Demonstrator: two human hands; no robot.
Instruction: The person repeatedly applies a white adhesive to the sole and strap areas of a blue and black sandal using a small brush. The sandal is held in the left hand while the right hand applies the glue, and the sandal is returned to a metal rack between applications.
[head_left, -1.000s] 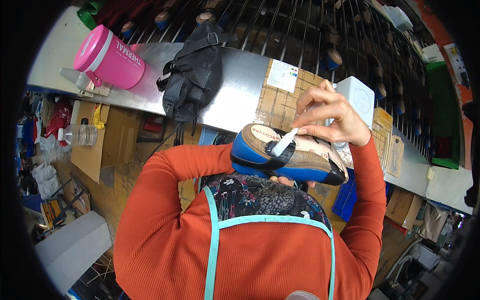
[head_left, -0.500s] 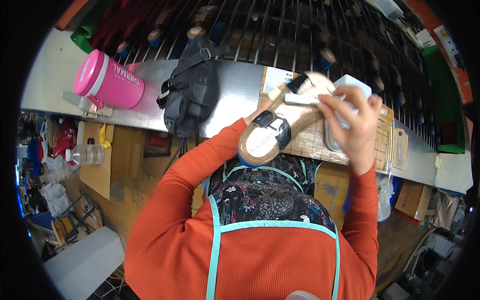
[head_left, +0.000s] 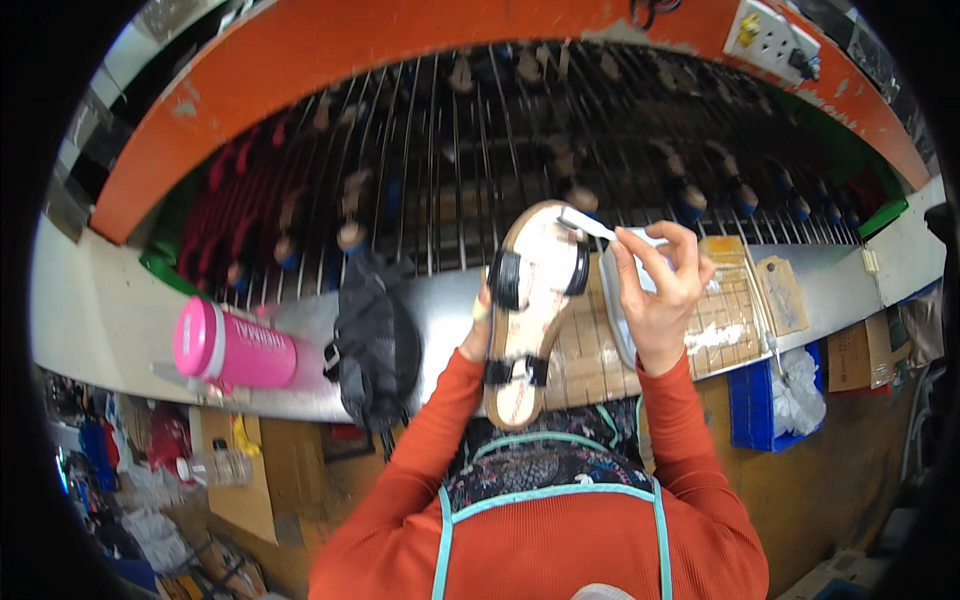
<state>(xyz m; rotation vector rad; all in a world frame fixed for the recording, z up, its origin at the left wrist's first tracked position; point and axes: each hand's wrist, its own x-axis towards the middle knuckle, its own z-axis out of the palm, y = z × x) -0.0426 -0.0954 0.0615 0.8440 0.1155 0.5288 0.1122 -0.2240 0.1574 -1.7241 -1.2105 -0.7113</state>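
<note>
My left hand (head_left: pixel 480 328) grips a sandal (head_left: pixel 527 318) by its left side, most of the fingers hidden behind it. The sandal has a pale insole, brown sole edge and black straps; it is held up with its toe end away from me and its heel near my apron. Between the thumb and fingertips of my right hand (head_left: pixel 662 292) is a slim white brush-like tool (head_left: pixel 587 224). Its dark-edged tip lies against the toe end of the insole. Partly behind my right hand sits a pale plastic container (head_left: pixel 617 325) on a taped cardboard sheet (head_left: pixel 580 368).
A pink thermal jug (head_left: pixel 250 348) and a black mesh bag (head_left: pixel 375 350) stand on the metal ledge (head_left: pixel 445 300) to the left. Beyond it, a rack of metal rods (head_left: pixel 430 170) carries several sandals. A blue crate (head_left: pixel 755 405) with plastic bags is below right.
My view has tilted up toward the rack. The sandal has turned from slanted to nearly upright, its insole facing me more. The white tool has moved from above the sandal's middle to its toe end.
</note>
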